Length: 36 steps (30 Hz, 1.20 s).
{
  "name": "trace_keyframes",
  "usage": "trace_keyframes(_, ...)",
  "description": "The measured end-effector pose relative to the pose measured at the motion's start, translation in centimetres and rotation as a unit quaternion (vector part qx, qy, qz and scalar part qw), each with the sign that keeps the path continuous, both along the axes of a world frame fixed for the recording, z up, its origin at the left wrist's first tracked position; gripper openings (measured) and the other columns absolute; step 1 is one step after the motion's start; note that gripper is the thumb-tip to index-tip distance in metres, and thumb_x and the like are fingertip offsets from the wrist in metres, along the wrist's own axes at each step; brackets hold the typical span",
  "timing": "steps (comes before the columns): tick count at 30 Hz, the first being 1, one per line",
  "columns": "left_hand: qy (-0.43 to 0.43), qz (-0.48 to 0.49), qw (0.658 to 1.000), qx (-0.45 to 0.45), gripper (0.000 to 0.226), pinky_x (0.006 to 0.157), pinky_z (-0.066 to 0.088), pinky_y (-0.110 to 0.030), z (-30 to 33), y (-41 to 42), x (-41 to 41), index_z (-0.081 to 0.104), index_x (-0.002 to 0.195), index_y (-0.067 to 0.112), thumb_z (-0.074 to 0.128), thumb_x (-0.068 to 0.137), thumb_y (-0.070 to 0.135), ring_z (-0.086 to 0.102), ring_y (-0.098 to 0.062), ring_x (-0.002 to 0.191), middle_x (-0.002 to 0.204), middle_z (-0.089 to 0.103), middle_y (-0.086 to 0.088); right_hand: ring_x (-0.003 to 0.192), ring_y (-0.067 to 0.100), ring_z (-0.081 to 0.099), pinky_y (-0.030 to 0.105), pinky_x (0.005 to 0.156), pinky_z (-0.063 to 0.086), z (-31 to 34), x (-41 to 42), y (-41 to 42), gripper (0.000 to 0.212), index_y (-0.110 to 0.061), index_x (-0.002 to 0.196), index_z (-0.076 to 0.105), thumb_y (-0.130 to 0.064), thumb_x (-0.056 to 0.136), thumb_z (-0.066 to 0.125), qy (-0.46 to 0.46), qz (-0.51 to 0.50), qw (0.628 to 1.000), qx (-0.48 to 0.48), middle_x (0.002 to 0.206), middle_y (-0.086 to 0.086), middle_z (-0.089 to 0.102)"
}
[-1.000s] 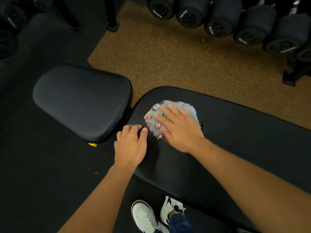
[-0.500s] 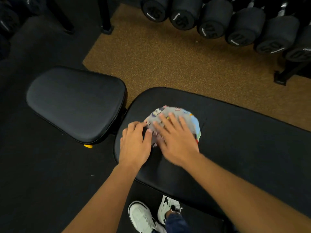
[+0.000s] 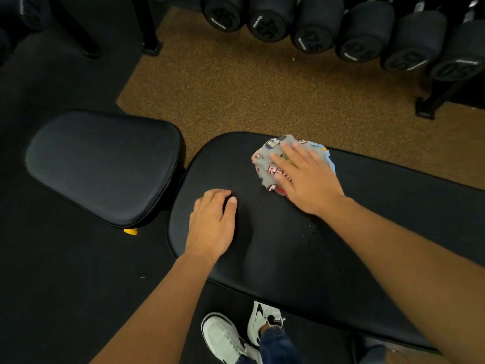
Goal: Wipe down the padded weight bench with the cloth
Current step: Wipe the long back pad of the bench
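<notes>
The black padded weight bench has a long back pad (image 3: 367,232) across the middle and right, and a separate seat pad (image 3: 105,166) to its left. A grey patterned cloth (image 3: 267,158) lies crumpled near the far edge of the long pad. My right hand (image 3: 307,179) presses flat on the cloth with straight, spread fingers, covering its right half. My left hand (image 3: 212,224) rests on the pad's near-left end, fingers loosely curled, holding nothing. A few small droplets (image 3: 309,232) show on the pad between my arms.
A rack of black dumbbells (image 3: 315,24) lines the top, with its foot (image 3: 425,109) at the right on the brown speckled floor (image 3: 262,95). My white shoes (image 3: 236,334) stand on black matting below the bench. A yellow knob (image 3: 130,231) shows under the seat pad.
My right hand has slid the cloth away from my left hand, toward the far edge of the long pad and to the right. My left hand stays at the pad's near-left end.
</notes>
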<state>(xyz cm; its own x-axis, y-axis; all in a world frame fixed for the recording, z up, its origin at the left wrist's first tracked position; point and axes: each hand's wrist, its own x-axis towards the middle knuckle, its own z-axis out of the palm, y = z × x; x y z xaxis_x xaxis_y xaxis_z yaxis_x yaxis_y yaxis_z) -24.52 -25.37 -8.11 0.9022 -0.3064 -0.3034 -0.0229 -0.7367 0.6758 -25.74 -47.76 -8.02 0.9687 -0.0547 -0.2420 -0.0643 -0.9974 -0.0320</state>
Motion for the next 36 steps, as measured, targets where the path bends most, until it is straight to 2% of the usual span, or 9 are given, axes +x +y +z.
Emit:
trace_keyframes(5, 0.007, 0.001, 1.000, -0.001, 0.036, 0.106, 0.030, -0.034, 0.0, 0.0, 0.1, 0.055, 0.128, 0.019, 0.038, 0.099, 0.034, 0.039, -0.017, 0.124, 0.135, 0.048, 0.005, 0.148, 0.027, -0.001, 0.042, 0.117, -0.005, 0.0, -1.2, 2.9, 0.054, -0.024, 0.153, 0.020, -0.041, 0.102, 0.021, 0.003, -0.042, 0.999, -0.005, 0.162, 0.005, 0.007)
trace_keyframes(8, -0.005, -0.002, 1.000, 0.001, 0.035, 0.104, 0.031, -0.034, -0.2, -0.1, 0.1, 0.057, 0.125, 0.019, 0.040, 0.098, 0.034, 0.041, -0.019, 0.122, 0.133, 0.049, 0.004, 0.148, 0.029, 0.008, 0.043, 0.116, -0.005, 0.1, -4.7, 5.9, 0.057, -0.023, 0.150, 0.030, -0.043, 0.098, 0.017, 0.005, 0.005, 1.000, 0.015, 0.161, 0.006, 0.017)
trace_keyframes(13, -0.040, 0.011, 0.998, 0.039, 0.033, 0.100, 0.030, -0.037, -0.7, -0.7, -0.7, 0.057, 0.123, 0.022, 0.042, 0.097, 0.035, 0.039, -0.019, 0.121, 0.132, 0.048, 0.006, 0.146, 0.026, 0.018, 0.047, 0.115, 0.010, 0.4, -10.6, 9.5, 0.053, -0.024, 0.147, 0.036, -0.045, 0.098, 0.031, 0.011, 0.089, 0.995, 0.045, 0.157, 0.005, 0.026)
trace_keyframes(18, -0.054, 0.036, 0.997, 0.049, 0.032, 0.100, 0.030, -0.040, -0.9, -1.5, -1.1, 0.057, 0.121, 0.021, 0.043, 0.096, 0.036, 0.039, -0.021, 0.122, 0.132, 0.048, 0.004, 0.146, 0.023, 0.020, 0.044, 0.119, 0.011, 0.0, -10.3, 7.3, 0.053, -0.026, 0.145, 0.040, -0.047, 0.097, 0.030, 0.013, 0.139, 0.988, 0.070, 0.156, 0.003, 0.030)
trace_keyframes(22, -0.046, 0.035, 0.997, 0.052, 0.031, 0.097, 0.029, -0.036, -0.9, -1.1, -0.7, 0.058, 0.119, 0.021, 0.043, 0.096, 0.036, 0.039, -0.020, 0.120, 0.130, 0.049, 0.006, 0.141, 0.031, 0.032, 0.049, 0.114, 0.025, -0.4, -5.7, 2.9, 0.056, -0.018, 0.141, 0.047, -0.043, 0.096, 0.025, 0.002, 0.095, 0.995, 0.042, 0.151, 0.012, 0.038)
trace_keyframes(27, -0.015, 0.049, 0.998, 0.028, 0.034, 0.105, 0.028, -0.034, -0.4, -1.5, -0.9, 0.058, 0.122, 0.020, 0.042, 0.097, 0.036, 0.038, -0.018, 0.124, 0.131, 0.048, 0.007, 0.148, 0.026, 0.005, 0.041, 0.117, 0.003, 0.3, -1.7, -2.4, 0.053, -0.019, 0.152, 0.025, -0.039, 0.103, 0.023, -0.006, -0.006, 1.000, -0.015, 0.161, 0.009, 0.014)
trace_keyframes(29, -0.022, 0.046, 0.998, 0.020, 0.037, 0.110, 0.029, -0.037, 0.1, -1.8, -1.7, 0.055, 0.128, 0.019, 0.043, 0.097, 0.035, 0.035, -0.017, 0.129, 0.137, 0.044, 0.005, 0.148, 0.029, 0.002, 0.042, 0.117, -0.002, 0.3, -2.0, -1.6, 0.055, -0.018, 0.153, 0.020, -0.038, 0.102, 0.024, -0.001, -0.025, 0.999, -0.028, 0.161, 0.010, 0.010)
trace_keyframes(31, -0.034, 0.043, 0.998, 0.017, 0.039, 0.111, 0.029, -0.039, 0.5, -2.2, -2.6, 0.051, 0.133, 0.019, 0.044, 0.097, 0.033, 0.033, -0.016, 0.132, 0.142, 0.040, 0.005, 0.147, 0.034, 0.004, 0.046, 0.118, 0.000, 0.1, -3.1, 0.3, 0.055, -0.017, 0.152, 0.022, -0.037, 0.101, 0.023, 0.006, -0.025, 0.999, -0.019, 0.161, 0.011, 0.011)
trace_keyframes(36, -0.050, 0.034, 0.998, 0.019, 0.035, 0.107, 0.032, -0.038, 0.8, -3.5, -4.6, 0.055, 0.129, 0.019, 0.047, 0.096, 0.029, 0.038, -0.020, 0.128, 0.140, 0.044, 0.003, 0.143, 0.036, 0.023, 0.052, 0.117, 0.016, 0.9, -9.2, 4.8, 0.056, -0.015, 0.145, 0.040, -0.039, 0.097, 0.026, 0.004, 0.064, 0.997, 0.053, 0.154, 0.014, 0.032)
